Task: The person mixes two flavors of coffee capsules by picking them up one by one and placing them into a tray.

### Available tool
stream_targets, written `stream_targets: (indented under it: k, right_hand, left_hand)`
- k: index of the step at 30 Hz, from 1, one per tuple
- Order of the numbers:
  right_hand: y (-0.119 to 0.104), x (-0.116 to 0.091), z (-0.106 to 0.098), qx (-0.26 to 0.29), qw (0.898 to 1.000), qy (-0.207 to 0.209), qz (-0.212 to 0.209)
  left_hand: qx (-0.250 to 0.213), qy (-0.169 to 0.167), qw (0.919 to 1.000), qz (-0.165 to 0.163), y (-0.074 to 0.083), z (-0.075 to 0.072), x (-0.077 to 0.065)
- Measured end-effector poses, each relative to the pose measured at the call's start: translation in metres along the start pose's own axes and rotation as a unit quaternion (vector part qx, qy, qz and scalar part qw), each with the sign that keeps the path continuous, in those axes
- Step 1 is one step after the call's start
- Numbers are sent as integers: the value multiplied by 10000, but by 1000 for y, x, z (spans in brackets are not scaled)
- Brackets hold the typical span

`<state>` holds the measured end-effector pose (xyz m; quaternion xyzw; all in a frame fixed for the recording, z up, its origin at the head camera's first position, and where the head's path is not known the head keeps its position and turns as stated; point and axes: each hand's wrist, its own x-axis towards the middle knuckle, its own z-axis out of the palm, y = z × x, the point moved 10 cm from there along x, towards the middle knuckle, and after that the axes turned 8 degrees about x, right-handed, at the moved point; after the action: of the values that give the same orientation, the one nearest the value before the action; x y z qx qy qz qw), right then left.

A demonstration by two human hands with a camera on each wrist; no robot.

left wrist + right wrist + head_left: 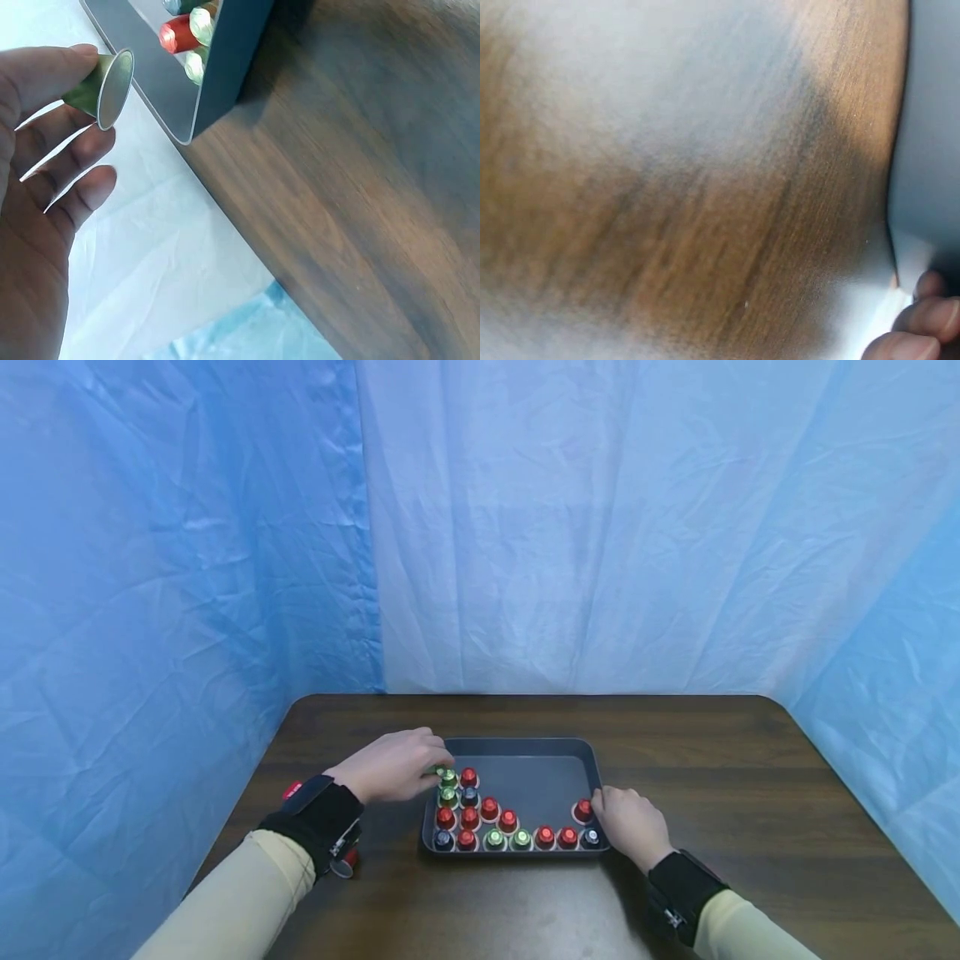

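In the head view my left hand (pixel 399 766) is above the left rim of a dark baking tray (pixel 536 772). Between thumb and index finger it pinches a green coffee capsule (pixel 90 94), its silvery round face turned toward the left wrist camera; the other fingers are spread. Red, green and dark blue capsules (pixel 490 808) stand in the tray along its left and near sides. My right hand (pixel 632 825) grips the tray's right rim, beside a red capsule (pixel 582 811). Only its fingertips (pixel 922 319) show in the right wrist view.
A red capsule (pixel 346 863) lies on the wooden table (pixel 697 752) beneath my left wrist. Something small and red (pixel 292 790) shows behind that wrist's band. Blue and white sheets (pixel 495 527) hang around the table's far and side edges.
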<state>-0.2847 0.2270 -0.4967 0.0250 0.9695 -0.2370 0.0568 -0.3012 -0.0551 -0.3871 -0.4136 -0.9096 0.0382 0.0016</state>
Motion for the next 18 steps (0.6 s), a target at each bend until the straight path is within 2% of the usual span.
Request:
stream_targets:
  k: [5, 11, 18]
  right_hand:
    - [2, 0, 0, 32, 10000, -13, 17]
    - [4, 1, 0, 74, 9999, -31, 66]
    - [6, 2, 1, 62, 10000, 25, 50]
  left_hand:
    - [-135, -54, 9999, 3, 5, 1, 13]
    - [-407, -318, 9985, -170, 8, 12, 29]
    - [-675, -451, 9967, -88, 16, 23, 42]
